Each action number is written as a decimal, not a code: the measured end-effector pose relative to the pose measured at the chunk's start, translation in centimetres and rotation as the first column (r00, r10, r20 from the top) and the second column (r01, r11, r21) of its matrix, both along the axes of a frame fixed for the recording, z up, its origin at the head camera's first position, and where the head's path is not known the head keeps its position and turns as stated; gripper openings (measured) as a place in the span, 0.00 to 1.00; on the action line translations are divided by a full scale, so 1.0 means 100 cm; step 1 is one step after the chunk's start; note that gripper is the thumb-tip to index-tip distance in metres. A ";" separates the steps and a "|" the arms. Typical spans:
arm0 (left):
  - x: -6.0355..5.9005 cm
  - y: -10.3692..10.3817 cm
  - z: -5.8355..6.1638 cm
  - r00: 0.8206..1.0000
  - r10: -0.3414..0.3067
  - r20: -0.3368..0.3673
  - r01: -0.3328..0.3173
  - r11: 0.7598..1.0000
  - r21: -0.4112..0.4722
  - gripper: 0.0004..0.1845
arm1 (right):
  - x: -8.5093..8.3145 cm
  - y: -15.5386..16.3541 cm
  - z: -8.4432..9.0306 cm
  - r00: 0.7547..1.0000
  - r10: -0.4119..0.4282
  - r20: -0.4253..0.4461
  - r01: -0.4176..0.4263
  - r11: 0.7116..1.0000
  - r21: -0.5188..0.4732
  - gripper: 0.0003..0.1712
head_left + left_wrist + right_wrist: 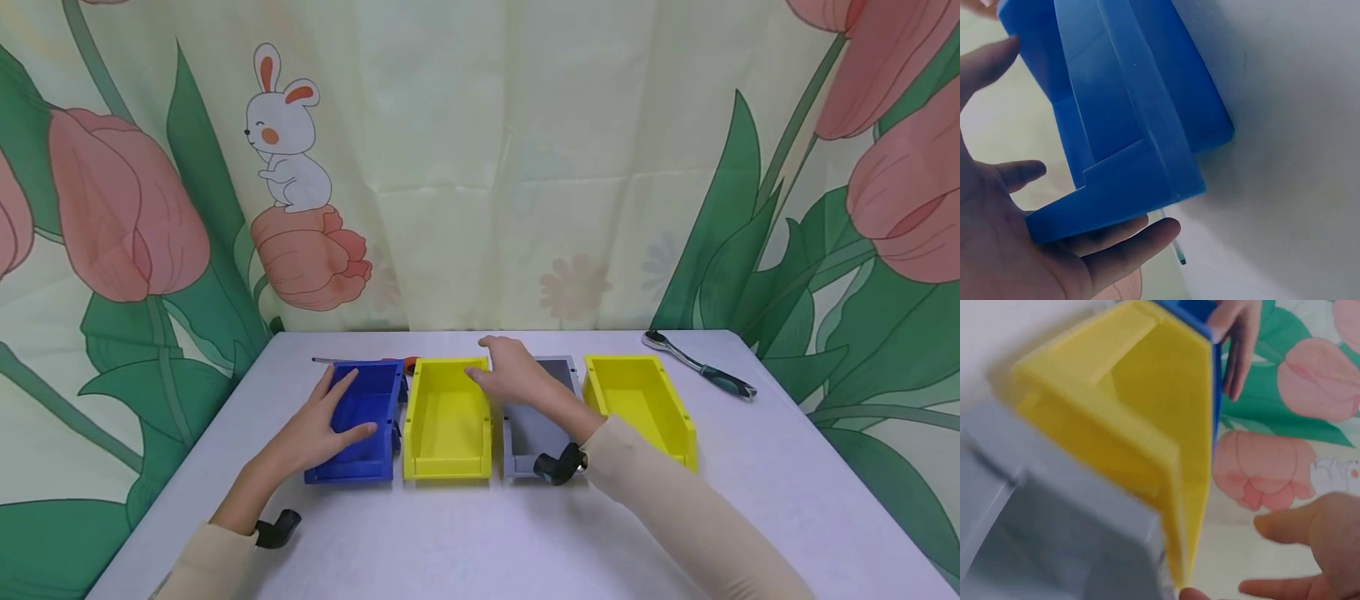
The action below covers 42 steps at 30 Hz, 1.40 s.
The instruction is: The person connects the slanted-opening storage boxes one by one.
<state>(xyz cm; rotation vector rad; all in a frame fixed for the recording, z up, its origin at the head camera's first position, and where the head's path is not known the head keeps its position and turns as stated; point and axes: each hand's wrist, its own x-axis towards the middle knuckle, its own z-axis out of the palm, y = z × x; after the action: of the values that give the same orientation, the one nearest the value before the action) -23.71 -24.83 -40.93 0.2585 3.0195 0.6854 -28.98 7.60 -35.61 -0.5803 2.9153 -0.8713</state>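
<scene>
My left hand (313,429) is over the left side of the blue bin (348,476), with thumb and fingers spread. In the left wrist view, straight fingers (1135,250) reach along the outside of the bin's end wall. To the right, my right hand (517,372) hovers over the back of the yellow bin (447,469) and the grey bin (525,433), fingers extended, holding nothing. The right wrist view shows its thumb and fingers apart beyond the bins' back edges. Part of the grey bin is hidden under the right forearm.
A second yellow bin (637,396) stands at the row's right end. Beyond it a ratchet wrench (701,367) lies on the white table (465,542). Behind the blue bin lies a thin-shafted tool with a red handle (410,365), partly hidden. A printed curtain (480,167) hangs behind.
</scene>
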 end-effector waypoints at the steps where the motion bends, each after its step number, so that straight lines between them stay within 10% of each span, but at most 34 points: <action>1: 0.002 0.000 0.000 1.000 -0.004 0.004 0.004 1.000 -0.001 0.59 | 0.001 -0.001 0.001 1.000 -0.025 0.005 0.025 1.000 -0.005 0.35; 22: 0.016 -0.009 -0.005 0.998 -0.039 0.046 0.041 0.998 -0.048 0.82 | 0.014 -0.027 0.005 0.973 -0.197 0.123 0.188 0.979 0.084 0.16; 42: 0.013 -0.016 -0.012 0.999 -0.031 0.019 0.031 0.999 0.029 0.81 | 0.008 -0.032 -0.011 0.957 -0.248 0.153 0.233 0.966 0.110 0.07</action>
<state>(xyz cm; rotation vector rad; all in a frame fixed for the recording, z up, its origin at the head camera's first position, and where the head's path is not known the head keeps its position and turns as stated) -22.45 -26.44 -42.13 0.2972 2.9828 0.7251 -28.17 4.40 -36.72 -0.1385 2.8912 -0.7599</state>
